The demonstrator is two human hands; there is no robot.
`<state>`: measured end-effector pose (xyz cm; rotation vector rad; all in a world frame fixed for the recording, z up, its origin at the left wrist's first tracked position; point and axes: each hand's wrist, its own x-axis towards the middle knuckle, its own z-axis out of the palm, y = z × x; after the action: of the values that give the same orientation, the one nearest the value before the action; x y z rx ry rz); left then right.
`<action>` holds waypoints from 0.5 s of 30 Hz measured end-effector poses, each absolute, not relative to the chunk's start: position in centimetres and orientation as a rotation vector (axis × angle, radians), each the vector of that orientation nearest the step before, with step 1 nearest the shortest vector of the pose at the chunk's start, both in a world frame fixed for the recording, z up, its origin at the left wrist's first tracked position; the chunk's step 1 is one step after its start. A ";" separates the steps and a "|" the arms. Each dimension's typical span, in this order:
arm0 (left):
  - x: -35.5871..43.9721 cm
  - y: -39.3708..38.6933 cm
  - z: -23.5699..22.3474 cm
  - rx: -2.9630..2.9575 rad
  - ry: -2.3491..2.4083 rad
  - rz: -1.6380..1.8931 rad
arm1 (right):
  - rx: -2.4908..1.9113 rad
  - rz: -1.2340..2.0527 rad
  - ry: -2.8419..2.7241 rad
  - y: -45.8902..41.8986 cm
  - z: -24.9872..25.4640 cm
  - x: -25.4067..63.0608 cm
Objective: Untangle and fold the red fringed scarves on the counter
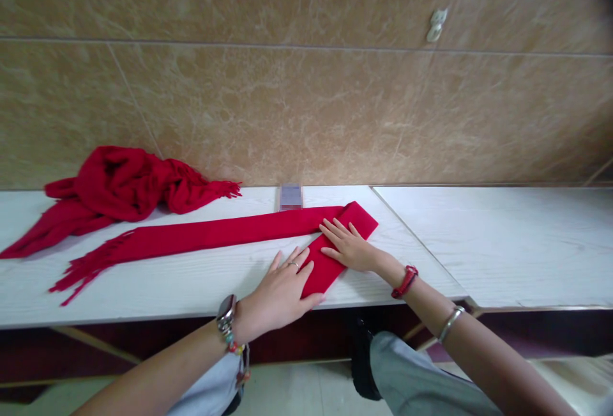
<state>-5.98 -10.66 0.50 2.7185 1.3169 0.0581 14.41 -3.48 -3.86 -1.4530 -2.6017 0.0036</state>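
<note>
A long red scarf [205, 234] lies flat in a narrow band on the white tabletop, its fringe at the left. At its right end the band is folded over and slants down toward the front edge. My right hand [353, 246] rests on this slanted part with fingers spread. Lower down, my left hand [282, 285] touches the scarf's end near the table edge, fingers apart and thumb outstretched. Neither hand grips the cloth. Part of the scarf is hidden under both hands.
A second red fringed cloth [119, 186] lies crumpled at the back left against the tiled wall [268, 115]. A small grey-blue card-like item [290, 197] sits behind the scarf. The white tabletop [502, 237] has a seam right of my hands. A small white ornament [437, 25] is on the wall.
</note>
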 end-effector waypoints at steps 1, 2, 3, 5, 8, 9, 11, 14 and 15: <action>-5.9 -10.3 0.6 2.715 1.318 0.092 | -1.454 0.024 -2.625 -3.5 -3.8 14.5; -5.8 -9.9 0.5 2.716 1.334 0.143 | -1.458 0.060 -2.651 -3.5 -3.7 14.6; -5.7 -9.4 0.3 2.726 1.354 0.200 | -1.459 0.105 -2.677 -3.3 -3.5 14.8; -5.6 -8.5 -0.3 2.770 1.385 0.286 | -1.455 0.182 -2.698 -2.8 -2.9 15.4; -5.4 -7.0 -1.1 2.809 1.440 0.313 | -1.503 0.102 -2.534 -1.6 -2.3 16.4; -5.3 -6.5 -1.2 2.797 1.475 0.315 | -1.547 0.030 -2.438 -1.1 -2.2 16.9; -5.0 -5.2 -1.2 2.754 1.538 0.335 | -1.666 -0.097 -2.265 -0.1 -2.6 17.8; -4.7 -3.6 -1.0 2.670 1.547 0.273 | -1.819 -0.125 -2.211 1.0 -3.9 19.0; -4.7 -3.2 -1.0 2.633 1.537 0.208 | -1.844 -0.114 -2.232 1.2 -4.4 19.3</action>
<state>-4.66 -3.16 -0.96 2.6328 1.5372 0.2083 19.34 1.16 -4.44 -1.8438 -2.2323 -0.1139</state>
